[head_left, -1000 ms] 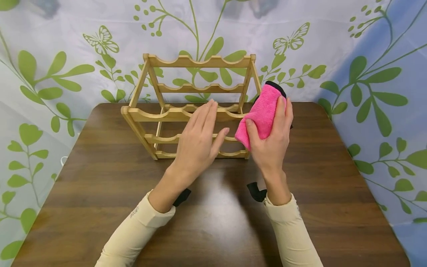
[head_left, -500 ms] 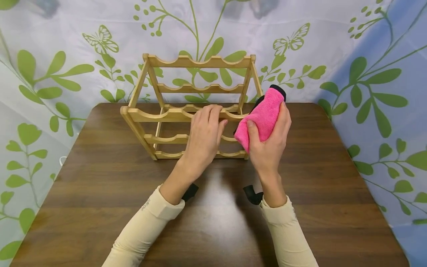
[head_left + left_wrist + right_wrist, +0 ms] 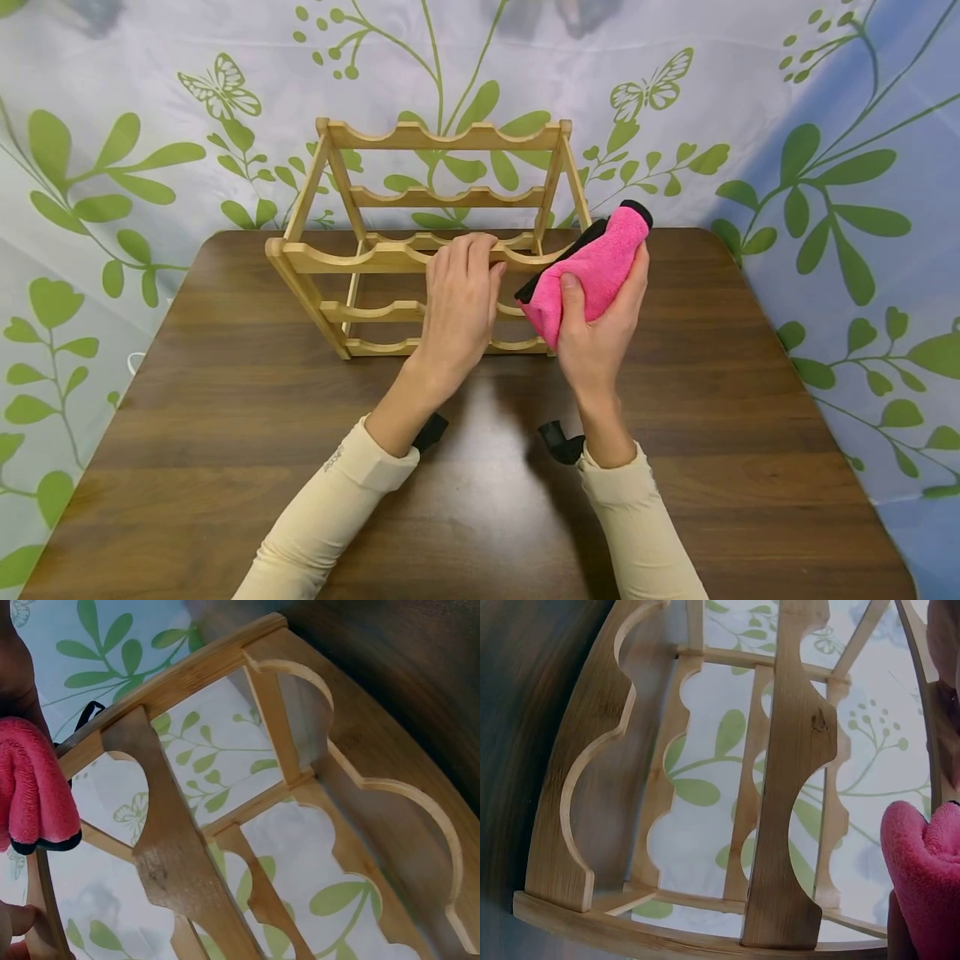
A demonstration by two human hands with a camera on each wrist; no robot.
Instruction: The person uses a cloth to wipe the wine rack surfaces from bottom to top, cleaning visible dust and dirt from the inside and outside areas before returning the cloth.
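Note:
A light wooden wine rack (image 3: 352,261) with scalloped rails stands toward the back of the table. My left hand (image 3: 456,312) curls its fingers over the rack's top front rail, near the middle; its fingertips (image 3: 16,919) show against that rail in the left wrist view. My right hand (image 3: 600,337) grips a bunched pink microfiber cloth (image 3: 596,271) with black edging, thumb on the near side. The cloth lies at the right end of the same rail and covers its corner. In the right wrist view the cloth (image 3: 922,877) shows at the right edge.
The rack stands on a dark brown wooden table (image 3: 480,533). Behind and beside it hangs a white curtain (image 3: 247,42) with green leaves and butterflies. Black straps (image 3: 561,443) stick out at both wrists, beside the cream sleeves (image 3: 637,517).
My left hand has come from straight fingers above the front rail to fingers curled over it. My right hand has lowered slightly and turned the cloth clockwise at the rail's right corner.

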